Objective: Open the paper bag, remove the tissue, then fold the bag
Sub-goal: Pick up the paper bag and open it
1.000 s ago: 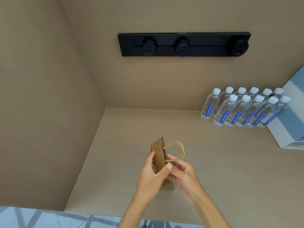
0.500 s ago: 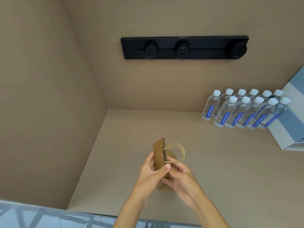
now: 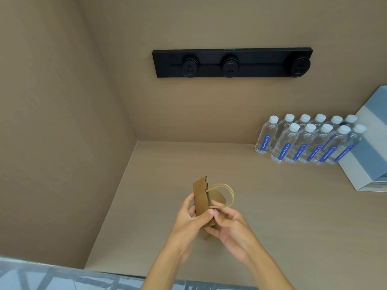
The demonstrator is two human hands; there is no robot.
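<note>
I hold the little paper bag (image 3: 201, 196) over the table (image 3: 272, 206) with my left hand (image 3: 188, 218) and right hand (image 3: 228, 225) pinching its top, which looks shut, so opening, tissue and folding are still to do.

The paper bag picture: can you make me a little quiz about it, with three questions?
1. True or false: both hands hold the bag.
2. What stands on the right of the shelf, by the wall? A) cups B) bottles C) books
3. Fill in: the bag's handle loops out to the ____ of the bag.

Key
1. True. The left hand grips the flat bag and the right hand pinches it near the handle.
2. B. Clear bottles with white caps and blue labels.
3. Right.
</note>
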